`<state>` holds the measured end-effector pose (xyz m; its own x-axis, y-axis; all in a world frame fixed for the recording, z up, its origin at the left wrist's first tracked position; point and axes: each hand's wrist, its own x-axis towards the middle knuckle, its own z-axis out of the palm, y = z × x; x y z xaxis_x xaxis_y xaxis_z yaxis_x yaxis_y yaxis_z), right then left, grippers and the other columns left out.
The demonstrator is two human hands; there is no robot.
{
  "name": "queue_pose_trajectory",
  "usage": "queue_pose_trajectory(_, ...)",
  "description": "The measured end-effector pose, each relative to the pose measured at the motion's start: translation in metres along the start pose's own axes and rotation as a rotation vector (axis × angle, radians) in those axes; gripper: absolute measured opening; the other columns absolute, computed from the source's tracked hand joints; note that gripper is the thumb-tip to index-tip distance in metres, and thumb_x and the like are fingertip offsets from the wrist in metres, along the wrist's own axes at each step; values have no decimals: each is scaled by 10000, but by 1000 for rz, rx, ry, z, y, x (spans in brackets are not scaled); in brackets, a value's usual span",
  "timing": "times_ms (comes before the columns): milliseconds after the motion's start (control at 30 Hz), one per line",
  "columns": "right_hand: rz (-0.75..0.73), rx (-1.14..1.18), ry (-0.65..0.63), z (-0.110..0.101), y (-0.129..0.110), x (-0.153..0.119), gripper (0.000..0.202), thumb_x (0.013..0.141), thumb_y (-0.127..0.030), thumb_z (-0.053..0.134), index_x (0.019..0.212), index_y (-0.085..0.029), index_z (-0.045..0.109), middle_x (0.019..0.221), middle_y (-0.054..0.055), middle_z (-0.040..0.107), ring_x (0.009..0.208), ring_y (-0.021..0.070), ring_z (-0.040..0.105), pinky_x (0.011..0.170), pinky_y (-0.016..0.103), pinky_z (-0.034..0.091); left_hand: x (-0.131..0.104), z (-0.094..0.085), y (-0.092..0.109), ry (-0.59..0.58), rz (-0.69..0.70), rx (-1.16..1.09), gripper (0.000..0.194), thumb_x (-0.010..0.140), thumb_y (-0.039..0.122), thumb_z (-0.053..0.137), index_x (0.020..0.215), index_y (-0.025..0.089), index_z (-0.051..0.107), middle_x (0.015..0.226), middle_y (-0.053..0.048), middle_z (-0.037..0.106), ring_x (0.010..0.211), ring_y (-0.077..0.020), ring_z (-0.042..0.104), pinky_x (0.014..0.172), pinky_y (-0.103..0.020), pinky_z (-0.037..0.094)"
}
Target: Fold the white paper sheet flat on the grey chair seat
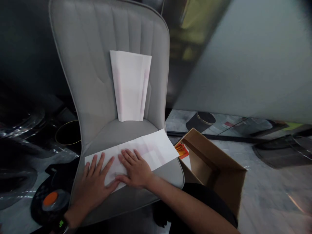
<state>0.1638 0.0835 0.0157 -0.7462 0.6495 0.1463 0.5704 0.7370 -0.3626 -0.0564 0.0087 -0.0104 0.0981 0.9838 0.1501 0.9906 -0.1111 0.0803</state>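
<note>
A long white folded sheet of paper (pixel 156 148) lies across the seat of a grey chair (pixel 102 68), its right end reaching past the seat's edge. My left hand (pixel 96 180) rests flat on the paper's left part, fingers spread. Close beside it, my right hand (pixel 135 167) presses flat on the paper's middle, and the two thumbs nearly meet. Against the backrest leans a second white folded paper (pixel 130 84), upright, with creases down its length. Faint pinkish print shows through both papers.
To the right of the chair, an open cardboard box (pixel 216 149) stands on the floor, with an orange-and-white printed item (pixel 182 150) inside its left end. A black object with an orange round part (pixel 50 198) sits at lower left. Dark bins (pixel 201 122) appear near the glass panel (pixel 248 65).
</note>
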Motion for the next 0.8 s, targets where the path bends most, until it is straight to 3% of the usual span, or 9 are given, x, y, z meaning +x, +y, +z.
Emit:
queue_pose_trajectory(100,79,-17,-6,0,12,-9,900,1010,-780,355,1655,-153,321,1712,96,313,1615,271,202,1325,521,122,1,-1,0,-9,-15,-9,839,882,715,539,1533,186,556,1696,-181,349,1573,-470,261,1234,-652,236)
queue_pose_trajectory(267,246,-66,-36,-16,60,-24,903,1019,-776,330,1675,-159,261,1732,85,258,1626,281,145,1324,542,94,3,-2,0,-55,-28,-15,877,876,719,522,1590,210,479,1723,-151,303,1602,-441,191,1248,-639,221)
queue_pose_trajectory(567,375,-58,-39,-38,129,-48,812,1053,-702,331,1691,-212,215,1746,63,204,1631,250,112,1320,522,53,4,-4,-3,-69,-16,35,894,891,740,479,1599,193,468,1728,-174,278,1605,-439,178,1254,-629,215)
queue_pose_trajectory(700,402,-11,20,-47,161,-58,755,1075,-613,362,1675,-165,270,1739,105,225,1626,239,142,1316,498,118,5,-4,-3,-56,-20,55,894,882,734,490,1591,190,477,1720,-172,299,1596,-449,207,1245,-632,232)
queue_pose_trajectory(800,407,-60,141,-54,165,-56,707,1069,-534,439,1628,-105,381,1714,154,292,1618,266,188,1317,510,120,6,-5,-2,-48,-20,53,875,880,714,494,1573,180,499,1715,-175,310,1589,-457,224,1239,-633,240)
